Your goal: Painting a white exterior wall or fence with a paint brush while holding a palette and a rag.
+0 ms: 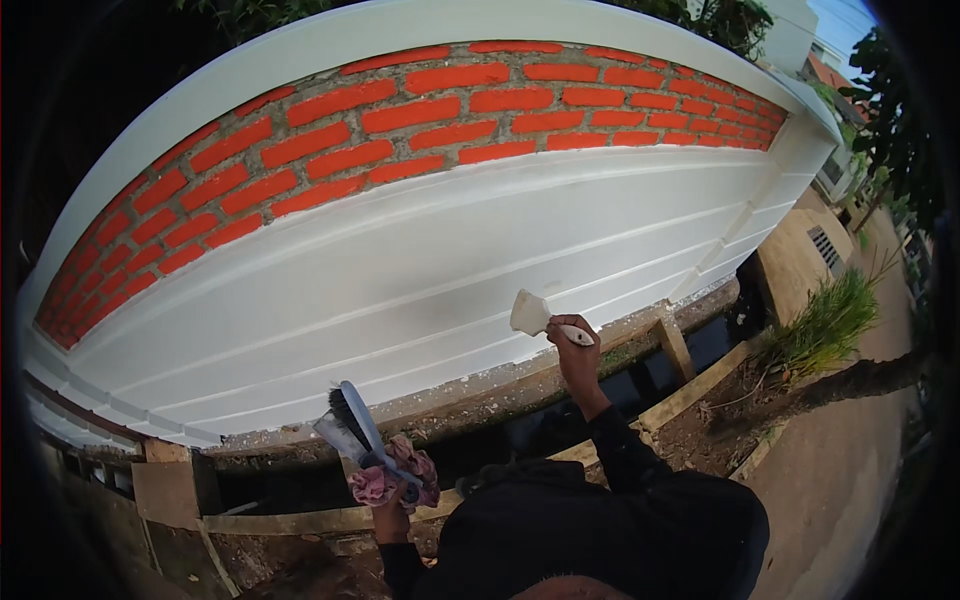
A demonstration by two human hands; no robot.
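My right hand (578, 360) is closed round the pale handle of a wide paintbrush (530, 312). Its broad off-white head points up and left, in front of the white wall (330, 295); whether it touches the wall I cannot tell. Lower and to the left, my left hand (391, 518) grips a scrub brush (366, 422) with a blue-grey back and dark bristles, tilted upward. A crumpled pink cloth (374, 486) is bunched in the same hand. Beside the bristles is a pale, partly see-through item (338, 436) whose kind I cannot make out. Most of the left fingers are hidden by the cloth.
Orange-painted bricks (432, 108) with grey mortar form a band above the white panel. Between me and the wall runs a dark water-filled ditch (530, 432), edged by a concrete kerb (690, 398) and crossed by a short beam (675, 348). A grassy plant (825, 318) grows at right, near a paved path (830, 460).
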